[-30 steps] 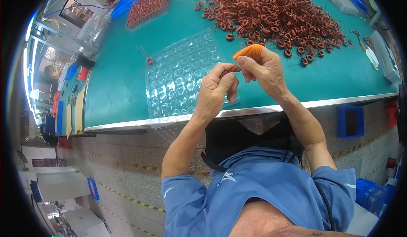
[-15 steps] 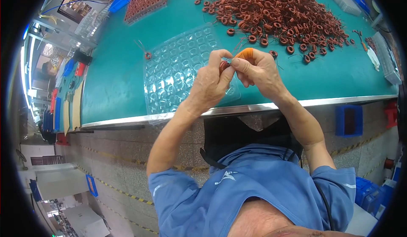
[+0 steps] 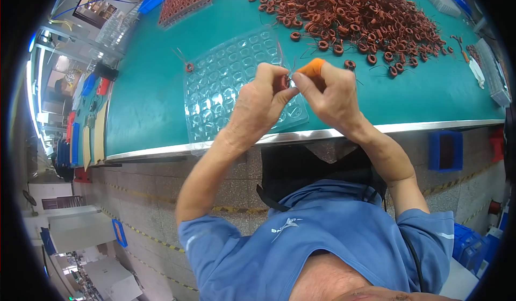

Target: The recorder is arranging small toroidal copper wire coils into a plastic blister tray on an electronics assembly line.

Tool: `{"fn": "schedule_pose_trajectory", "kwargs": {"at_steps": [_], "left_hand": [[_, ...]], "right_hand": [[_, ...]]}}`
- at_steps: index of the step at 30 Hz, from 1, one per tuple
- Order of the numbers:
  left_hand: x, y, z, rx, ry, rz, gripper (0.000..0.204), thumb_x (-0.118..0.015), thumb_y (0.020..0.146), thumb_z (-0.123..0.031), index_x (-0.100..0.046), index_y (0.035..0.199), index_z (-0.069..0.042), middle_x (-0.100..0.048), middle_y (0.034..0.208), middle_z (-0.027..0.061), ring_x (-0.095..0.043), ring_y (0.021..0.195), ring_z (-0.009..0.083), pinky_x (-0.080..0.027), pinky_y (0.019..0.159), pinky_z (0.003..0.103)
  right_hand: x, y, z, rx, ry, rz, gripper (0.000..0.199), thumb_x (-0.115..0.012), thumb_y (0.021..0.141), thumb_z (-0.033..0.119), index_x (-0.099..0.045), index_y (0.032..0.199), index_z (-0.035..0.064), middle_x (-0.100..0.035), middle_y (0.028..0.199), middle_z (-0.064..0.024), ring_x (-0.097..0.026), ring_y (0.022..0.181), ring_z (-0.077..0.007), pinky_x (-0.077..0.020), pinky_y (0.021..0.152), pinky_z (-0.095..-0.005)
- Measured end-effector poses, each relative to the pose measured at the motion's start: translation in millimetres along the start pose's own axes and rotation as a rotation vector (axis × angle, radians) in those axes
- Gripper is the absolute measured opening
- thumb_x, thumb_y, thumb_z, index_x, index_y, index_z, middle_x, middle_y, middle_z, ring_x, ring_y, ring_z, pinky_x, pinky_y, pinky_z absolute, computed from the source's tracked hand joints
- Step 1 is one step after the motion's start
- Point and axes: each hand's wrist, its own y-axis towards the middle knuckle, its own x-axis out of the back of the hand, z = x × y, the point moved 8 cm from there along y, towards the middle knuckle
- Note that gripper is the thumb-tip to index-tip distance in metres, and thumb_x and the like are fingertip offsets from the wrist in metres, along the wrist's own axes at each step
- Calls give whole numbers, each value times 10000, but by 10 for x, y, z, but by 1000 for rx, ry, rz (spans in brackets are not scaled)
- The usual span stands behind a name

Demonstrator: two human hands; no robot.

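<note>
Pinching a wire-wound ring (image 3: pixel 285 82) tight in the left hand (image 3: pixel 257 101), right hand (image 3: pixel 332 94) grip together just beside it, can't tell on what, clear tray (image 3: pixel 212 88) under left grip, big ring pile (image 3: pixel 349 16) beyond.

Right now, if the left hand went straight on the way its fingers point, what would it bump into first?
Most likely the right hand, just across from the ring in the left hand's grip. The two hands look almost touching, though depth is unclear here.
</note>
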Motion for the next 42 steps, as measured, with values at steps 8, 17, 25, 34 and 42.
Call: {"fn": "schedule_pose_trajectory", "kwargs": {"at_steps": [8,17,25,34,42], "left_hand": [[-152,-110,124,48,-880,-26,355,-564,970,-277,-412,1141,-6,-557,810,97,-592,674,172,-491,603,276],[-45,-183,250,209,-775,6,336,-485,1005,-267,-498,1191,13,-513,743,24,-537,628,114,-434,578,237],[-52,-296,457,309,-737,-84,250,-450,1007,-180,-515,1137,25,-522,743,22,-510,620,83,-429,558,230],[1,-459,706,324,-675,-149,326,-556,951,-117,-468,1221,43,-546,781,39,-560,650,103,-463,577,254],[158,-540,685,136,-332,-342,456,-591,926,-123,-394,1297,56,-635,984,208,-654,864,319,-511,756,384]], "right_hand": [[-118,72,-279,-397,596,252,225,-688,885,204,-651,877,-18,-564,600,-6,-477,478,-49,-352,425,-203],[-358,100,-317,-385,660,318,389,-723,866,299,-638,1046,-35,-599,697,-10,-528,557,-48,-408,488,-176],[-604,132,-427,-467,509,373,398,-714,861,387,-652,903,-3,-568,631,-3,-516,506,-60,-397,453,-190],[-602,115,-273,-345,321,287,381,-723,866,235,-592,1111,-25,-651,751,-50,-595,592,-75,-461,515,-197],[-1007,283,-174,-194,303,442,184,-647,878,46,-636,1045,-30,-695,846,-83,-658,754,-108,-540,666,-236]]}}
